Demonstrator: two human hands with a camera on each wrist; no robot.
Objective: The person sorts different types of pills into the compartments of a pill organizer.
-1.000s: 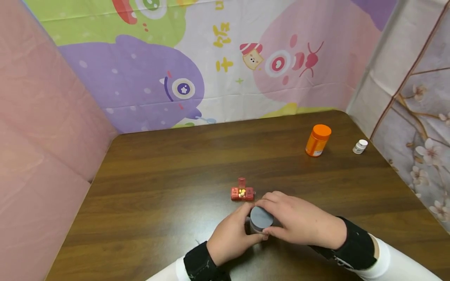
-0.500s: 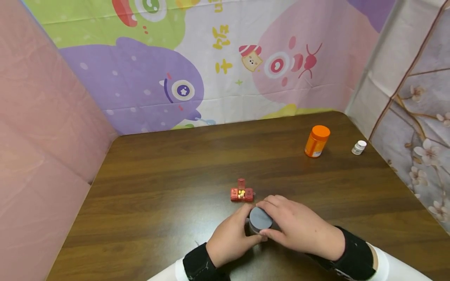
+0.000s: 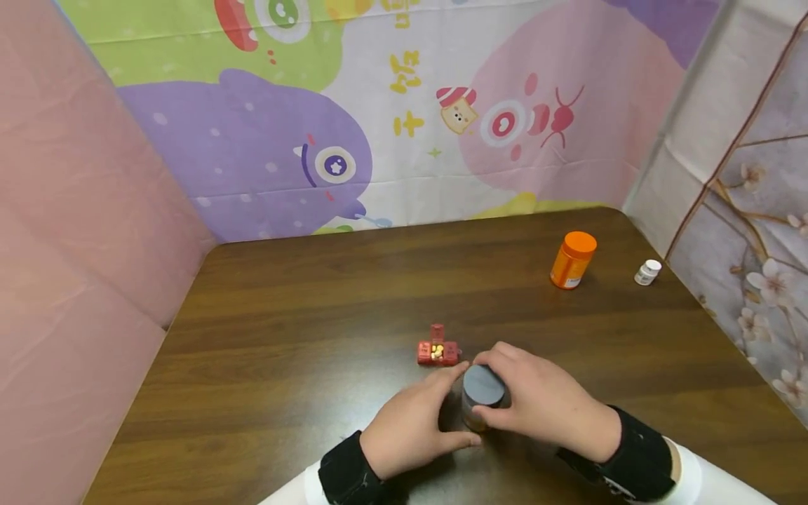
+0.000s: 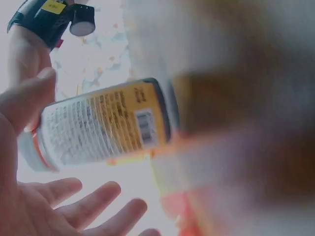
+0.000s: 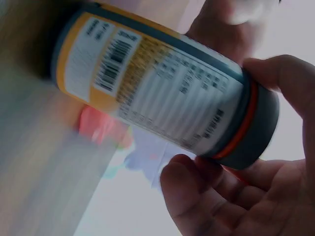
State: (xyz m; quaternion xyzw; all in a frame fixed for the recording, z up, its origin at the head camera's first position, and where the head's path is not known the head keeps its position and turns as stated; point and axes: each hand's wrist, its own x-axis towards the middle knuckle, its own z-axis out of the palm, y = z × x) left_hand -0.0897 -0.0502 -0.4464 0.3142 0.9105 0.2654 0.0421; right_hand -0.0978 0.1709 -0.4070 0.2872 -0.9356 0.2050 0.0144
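Observation:
A bottle with a grey lid stands upright at the near middle of the table. Its white and orange printed label carries a barcode, and an orange ring shows just under the lid. My right hand grips the bottle at its lid end, thumb on the near side and fingers on the far side. Beside it, my left hand is spread with thumb and fingers apart, a gap between palm and bottle. Just beyond the hands lies a small red pill box, its middle lid raised over several yellowish pills.
An orange bottle stands at the back right of the brown wooden table. Farther right, near the table's edge, is a small white bottle. Cloth hangings enclose the back and both sides.
My left hand has let go of the grey-lidded bottle and spread its fingers. The bottle has shifted slightly right with my right hand. The pill box stays in place.

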